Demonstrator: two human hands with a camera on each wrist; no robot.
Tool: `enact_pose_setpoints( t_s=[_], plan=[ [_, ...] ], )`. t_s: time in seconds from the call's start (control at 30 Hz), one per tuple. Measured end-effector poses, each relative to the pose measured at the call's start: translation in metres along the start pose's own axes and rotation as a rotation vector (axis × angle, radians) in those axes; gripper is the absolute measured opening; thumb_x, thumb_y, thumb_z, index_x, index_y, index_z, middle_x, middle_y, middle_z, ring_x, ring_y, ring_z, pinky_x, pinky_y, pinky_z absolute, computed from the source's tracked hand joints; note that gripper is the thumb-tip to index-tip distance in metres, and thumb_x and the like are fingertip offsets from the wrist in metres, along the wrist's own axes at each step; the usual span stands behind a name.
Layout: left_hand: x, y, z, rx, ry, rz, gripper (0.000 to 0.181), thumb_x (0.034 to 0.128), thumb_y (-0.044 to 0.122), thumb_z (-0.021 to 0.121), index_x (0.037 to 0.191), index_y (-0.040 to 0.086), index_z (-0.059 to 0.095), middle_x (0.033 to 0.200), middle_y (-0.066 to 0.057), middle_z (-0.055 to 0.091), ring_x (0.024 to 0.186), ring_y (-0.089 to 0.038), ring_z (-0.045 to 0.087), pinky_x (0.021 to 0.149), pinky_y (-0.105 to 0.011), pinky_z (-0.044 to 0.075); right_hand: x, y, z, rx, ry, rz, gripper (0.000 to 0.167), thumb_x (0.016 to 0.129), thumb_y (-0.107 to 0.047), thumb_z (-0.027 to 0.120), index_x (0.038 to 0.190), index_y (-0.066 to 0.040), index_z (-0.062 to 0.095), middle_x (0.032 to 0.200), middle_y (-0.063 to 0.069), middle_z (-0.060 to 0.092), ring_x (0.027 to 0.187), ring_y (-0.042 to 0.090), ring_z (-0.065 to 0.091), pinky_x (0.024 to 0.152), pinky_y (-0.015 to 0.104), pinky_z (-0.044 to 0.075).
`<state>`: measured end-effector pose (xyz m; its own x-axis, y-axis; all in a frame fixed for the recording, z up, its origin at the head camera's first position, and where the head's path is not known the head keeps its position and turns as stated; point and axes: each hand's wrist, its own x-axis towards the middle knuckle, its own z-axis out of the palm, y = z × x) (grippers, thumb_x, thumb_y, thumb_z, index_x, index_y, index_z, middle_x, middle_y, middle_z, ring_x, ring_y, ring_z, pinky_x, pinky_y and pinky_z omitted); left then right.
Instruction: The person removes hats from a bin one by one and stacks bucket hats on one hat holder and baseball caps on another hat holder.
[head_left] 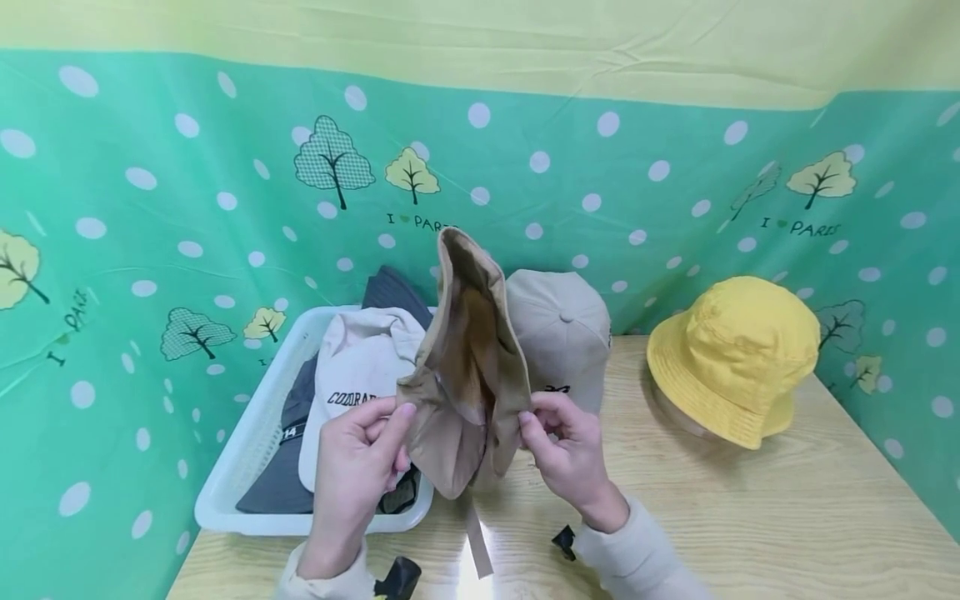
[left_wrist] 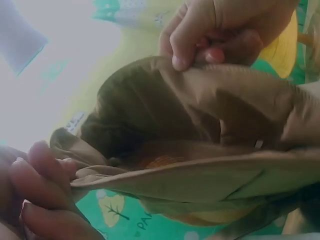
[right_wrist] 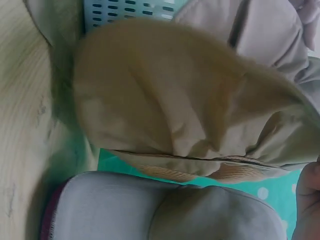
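A tan brimmed hat (head_left: 442,437) hangs upright in front of me, its hollow inside facing my head. My left hand (head_left: 356,467) pinches its brim on the left between thumb and fingers. On the opposite side my right hand (head_left: 566,450) pinches the brim the same way. A flat strap (head_left: 477,546) dangles below the hat. The left wrist view looks into the fold of the hat (left_wrist: 210,105), with both hands at its edge. From the right wrist, the outer side of the hat (right_wrist: 165,95) fills the middle.
On the left of the wooden table (head_left: 757,517), a white plastic basket (head_left: 213,500) holds a white cap (head_left: 341,367) with dark lettering and dark grey hats (head_left: 273,483). A light grey cap (head_left: 562,317) stands behind the tan hat. A yellow bucket hat (head_left: 738,354) sits at the right.
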<state>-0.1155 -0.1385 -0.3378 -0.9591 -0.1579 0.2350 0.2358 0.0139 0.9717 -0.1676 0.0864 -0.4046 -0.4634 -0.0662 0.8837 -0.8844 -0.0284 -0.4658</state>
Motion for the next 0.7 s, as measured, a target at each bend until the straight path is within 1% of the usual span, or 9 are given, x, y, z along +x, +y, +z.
enact_pose_setpoints(
  t_s=[0.1,0.17,0.27,0.37,0.43,0.5,0.57,0.63,0.7],
  plan=[
    [-0.001,-0.001,0.002,-0.008,0.020,0.009,0.015,0.0905,0.010,0.066,0.093,-0.005,0.068,0.044,-0.005,0.051,0.031,-0.010,0.044,0.031,-0.022,0.037,0.003,-0.003,0.002,0.045,-0.018,0.000,0.021,0.076,0.024,0.051,0.093,0.013,0.055,0.057,0.011,0.057,0.040,0.006,0.048,0.037,0.013,0.039],
    [-0.001,-0.002,0.004,-0.021,0.021,0.014,0.015,0.0904,0.009,0.065,0.092,-0.006,0.068,0.046,-0.006,0.054,0.033,-0.011,0.049,0.032,-0.021,0.039,0.007,-0.008,0.004,0.073,-0.029,-0.003,0.021,0.076,0.025,0.049,0.093,0.014,0.054,0.059,0.014,0.058,0.039,0.007,0.049,0.036,0.013,0.040],
    [-0.002,-0.003,0.006,-0.027,0.011,0.027,0.014,0.0908,0.007,0.064,0.091,-0.007,0.067,0.050,-0.007,0.058,0.037,-0.014,0.055,0.032,-0.021,0.038,0.013,-0.016,0.006,0.087,-0.038,-0.008,0.022,0.076,0.026,0.047,0.094,0.014,0.054,0.061,0.017,0.061,0.040,0.010,0.052,0.037,0.015,0.042],
    [-0.002,-0.003,0.006,0.007,0.001,0.045,0.014,0.0922,0.009,0.063,0.090,-0.005,0.067,0.055,-0.007,0.062,0.041,-0.016,0.059,0.032,-0.022,0.039,0.016,-0.019,0.008,0.092,-0.045,-0.008,0.023,0.077,0.026,0.047,0.094,0.013,0.054,0.066,0.021,0.063,0.042,0.013,0.055,0.039,0.018,0.045],
    [-0.002,-0.003,0.006,0.035,-0.003,0.052,0.016,0.0944,0.010,0.060,0.089,-0.003,0.066,0.058,-0.009,0.063,0.045,-0.019,0.061,0.034,-0.025,0.042,0.016,-0.019,0.008,0.091,-0.053,0.002,0.024,0.077,0.027,0.046,0.095,0.013,0.054,0.069,0.023,0.064,0.043,0.014,0.056,0.040,0.019,0.046],
    [-0.001,-0.002,0.006,0.044,-0.013,0.046,0.021,0.0980,0.010,0.053,0.087,-0.003,0.065,0.061,-0.011,0.064,0.048,-0.021,0.062,0.036,-0.027,0.044,0.015,-0.017,0.008,0.093,-0.066,0.020,0.025,0.078,0.027,0.046,0.096,0.013,0.055,0.073,0.025,0.064,0.044,0.014,0.056,0.041,0.020,0.046],
    [-0.001,-0.002,0.005,0.027,-0.028,0.036,0.028,0.1014,0.009,0.044,0.086,-0.005,0.062,0.063,-0.014,0.064,0.050,-0.023,0.063,0.037,-0.029,0.046,0.012,-0.014,0.007,0.106,-0.078,0.048,0.026,0.080,0.028,0.045,0.098,0.013,0.055,0.077,0.027,0.065,0.045,0.016,0.058,0.042,0.022,0.048],
    [-0.001,-0.002,0.006,-0.003,-0.041,0.020,0.035,0.1035,0.011,0.037,0.086,-0.008,0.060,0.064,-0.017,0.064,0.051,-0.024,0.064,0.037,-0.031,0.047,0.007,-0.008,0.005,0.128,-0.085,0.096,0.027,0.082,0.027,0.042,0.101,0.012,0.055,0.081,0.028,0.065,0.047,0.018,0.059,0.043,0.025,0.049],
    [0.000,-0.003,0.006,-0.029,-0.048,0.002,0.042,0.1052,0.017,0.033,0.086,-0.009,0.060,0.064,-0.019,0.063,0.051,-0.025,0.064,0.037,-0.032,0.047,0.001,-0.003,0.004,0.148,-0.084,0.147,0.029,0.085,0.026,0.038,0.102,0.011,0.056,0.084,0.029,0.065,0.048,0.020,0.060,0.045,0.028,0.051]
  ],
)
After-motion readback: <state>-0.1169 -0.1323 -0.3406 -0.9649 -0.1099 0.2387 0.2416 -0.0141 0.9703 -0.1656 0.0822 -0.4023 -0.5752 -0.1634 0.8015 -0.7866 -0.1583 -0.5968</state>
